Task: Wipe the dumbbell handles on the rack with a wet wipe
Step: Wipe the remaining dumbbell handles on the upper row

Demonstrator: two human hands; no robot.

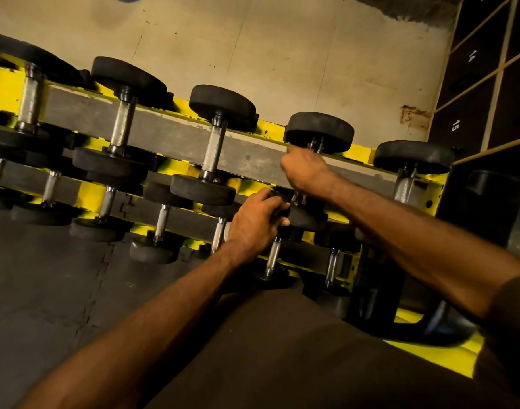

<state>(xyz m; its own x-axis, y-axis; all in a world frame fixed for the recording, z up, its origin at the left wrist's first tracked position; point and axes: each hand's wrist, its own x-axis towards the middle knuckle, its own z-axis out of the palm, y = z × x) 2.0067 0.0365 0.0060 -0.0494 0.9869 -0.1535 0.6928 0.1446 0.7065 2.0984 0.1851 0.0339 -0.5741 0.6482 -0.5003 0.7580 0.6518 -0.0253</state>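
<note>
Chrome dumbbell handle (314, 145) in curled right hand (307, 170)

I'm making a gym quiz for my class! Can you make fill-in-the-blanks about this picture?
The steel dumbbell rack is painted ___. The right hand grips a knurled metal dumbbell handle on its ___ row. The left hand grips that dumbbell's round rubber end, coloured ___. Missing words: yellow; top; black.
</note>
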